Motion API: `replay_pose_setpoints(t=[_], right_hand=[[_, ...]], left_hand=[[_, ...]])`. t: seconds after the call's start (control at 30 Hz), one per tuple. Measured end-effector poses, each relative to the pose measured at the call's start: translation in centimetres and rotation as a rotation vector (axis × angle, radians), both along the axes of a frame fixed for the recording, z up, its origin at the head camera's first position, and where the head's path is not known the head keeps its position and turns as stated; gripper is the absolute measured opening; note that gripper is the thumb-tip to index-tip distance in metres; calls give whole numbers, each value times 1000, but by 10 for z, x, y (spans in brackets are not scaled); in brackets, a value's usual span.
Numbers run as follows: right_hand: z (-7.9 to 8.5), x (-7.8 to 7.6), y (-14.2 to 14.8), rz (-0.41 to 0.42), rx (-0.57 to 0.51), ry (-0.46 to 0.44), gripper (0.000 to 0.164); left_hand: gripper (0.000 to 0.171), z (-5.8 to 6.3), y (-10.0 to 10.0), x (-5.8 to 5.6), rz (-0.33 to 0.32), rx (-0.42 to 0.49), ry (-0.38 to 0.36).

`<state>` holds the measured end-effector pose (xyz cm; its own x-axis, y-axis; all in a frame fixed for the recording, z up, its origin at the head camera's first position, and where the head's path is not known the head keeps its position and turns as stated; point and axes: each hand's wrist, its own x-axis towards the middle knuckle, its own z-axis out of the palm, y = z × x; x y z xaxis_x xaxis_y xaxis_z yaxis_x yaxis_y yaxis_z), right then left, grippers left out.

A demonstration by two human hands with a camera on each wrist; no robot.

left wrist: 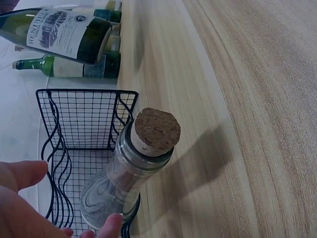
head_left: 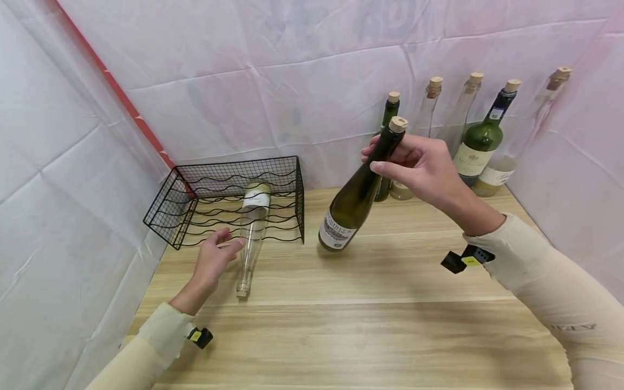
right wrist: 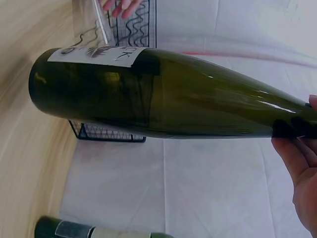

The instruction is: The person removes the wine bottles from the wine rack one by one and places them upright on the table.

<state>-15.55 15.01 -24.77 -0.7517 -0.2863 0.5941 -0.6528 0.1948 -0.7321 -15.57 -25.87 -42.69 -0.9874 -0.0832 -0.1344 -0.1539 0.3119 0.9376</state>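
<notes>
My right hand (head_left: 421,168) grips a dark green wine bottle (head_left: 355,197) by its neck and holds it tilted, cork up, above the table. The bottle's white label shows in all three views. A clear glass bottle (head_left: 253,230) with a cork lies in the black wire rack (head_left: 182,230), its neck sticking out over the table toward me. My left hand (head_left: 214,260) is beside that clear bottle with loosely bent fingers, gripping nothing. In the left wrist view the cork (left wrist: 157,130) of the clear bottle faces the camera.
Several corked bottles stand along the back wall at the right, among them a green bottle (head_left: 480,143) with a cream label and a slim dark bottle (head_left: 390,114). White cloth (head_left: 331,103) hangs behind and beside the wooden table (head_left: 351,325).
</notes>
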Motion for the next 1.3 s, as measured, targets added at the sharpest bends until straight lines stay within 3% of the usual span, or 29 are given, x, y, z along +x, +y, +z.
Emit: replay_pose_setpoints(t=[0.23, 0.53, 0.83, 1.03, 1.3], right_hand=[[-12, -25, 10, -45, -13, -52, 29], [-25, -62, 14, -167, -4, -123, 28], [-29, -87, 9, -211, 5, -173, 27], [-29, -98, 5, -253, 18, -173, 25], [-14, -93, -10, -277, 2, -175, 24]], left_hand=[[83, -3, 1, 0, -13, -33, -30], [85, -5, 2, -2, -28, -19, -53], [84, -13, 4, -13, -41, -61, -24], [81, -17, 7, -23, -31, -110, -26], [80, -19, 11, -35, -9, -265, 23]])
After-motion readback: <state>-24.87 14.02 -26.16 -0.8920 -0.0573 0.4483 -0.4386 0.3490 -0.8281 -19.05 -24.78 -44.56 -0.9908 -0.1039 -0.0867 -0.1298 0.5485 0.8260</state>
